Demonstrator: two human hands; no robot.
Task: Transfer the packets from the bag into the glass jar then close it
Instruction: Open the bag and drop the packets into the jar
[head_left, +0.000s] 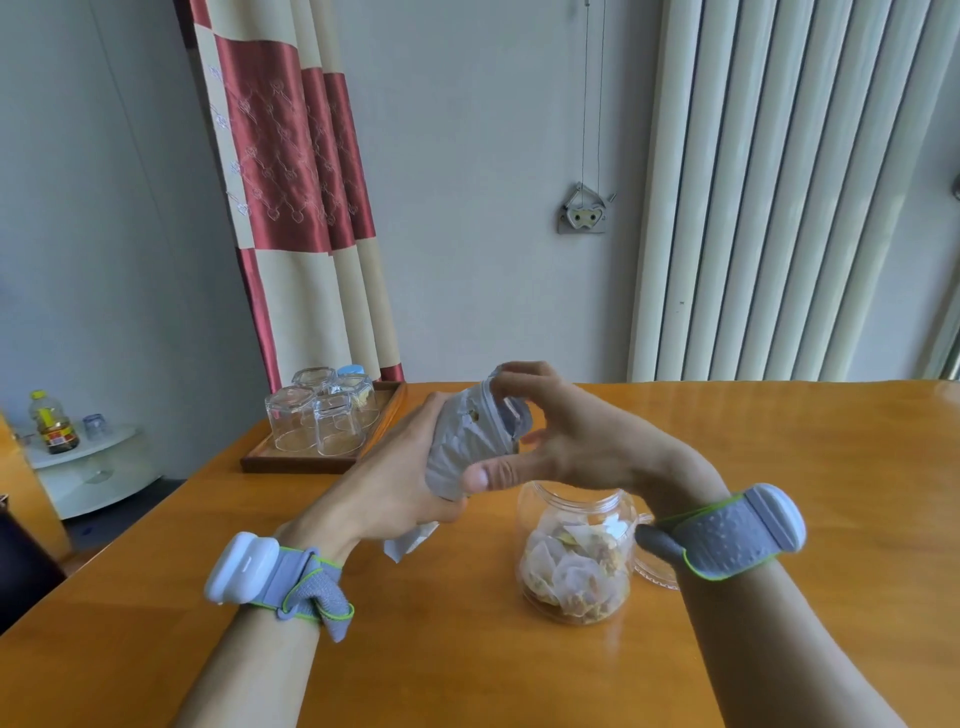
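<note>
A clear zip bag is held up above the table, its open mouth turned to the right. My left hand grips the bag round its lower body. The fingers of my right hand curl over the bag's zip rim and reach into the mouth, thumb below. Under my right hand stands an open glass jar with several pale packets piled inside. The jar's clear lid lies on the table just right of it, partly hidden by my right wrist.
A wooden tray with several upturned glasses stands at the table's far left edge. A low shelf with a bottle sits off the table to the left. The orange wooden table stretches to the right.
</note>
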